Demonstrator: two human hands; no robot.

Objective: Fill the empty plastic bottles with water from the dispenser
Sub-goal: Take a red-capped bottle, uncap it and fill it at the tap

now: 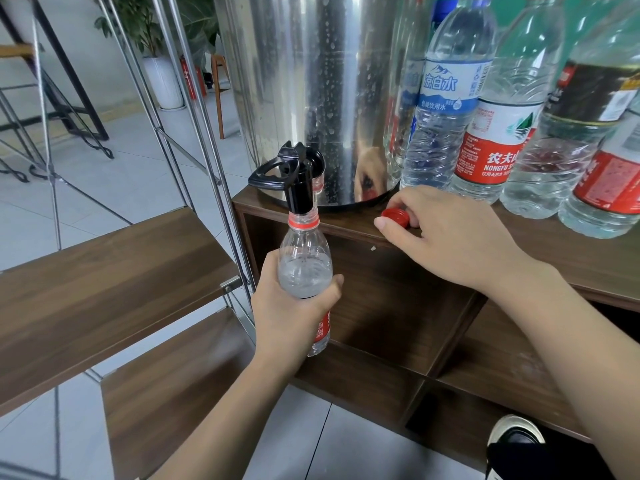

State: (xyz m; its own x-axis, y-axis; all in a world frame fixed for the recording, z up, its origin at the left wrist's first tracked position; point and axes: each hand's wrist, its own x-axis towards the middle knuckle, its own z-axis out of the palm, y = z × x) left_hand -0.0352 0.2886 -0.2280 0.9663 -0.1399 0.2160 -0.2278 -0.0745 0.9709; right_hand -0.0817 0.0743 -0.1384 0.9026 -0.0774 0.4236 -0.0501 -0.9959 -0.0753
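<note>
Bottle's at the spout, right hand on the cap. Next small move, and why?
Probably right hand leaves the red cap and works the black tap lever: left hand already holds the bottle mouth at the spout, and no stream is clearly visible.

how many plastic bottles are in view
At least 6: one held under the tap and five on the shelf: blue-label, red-label, clear, dark-label, far-right. More may hide behind.

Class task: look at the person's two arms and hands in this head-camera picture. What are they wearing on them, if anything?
Nothing. The left hand and right hand are bare, with no gloves, rings, watch or bracelets visible. Both forearms are uncovered as far as the frame shows; no sleeve comes into view.
</note>
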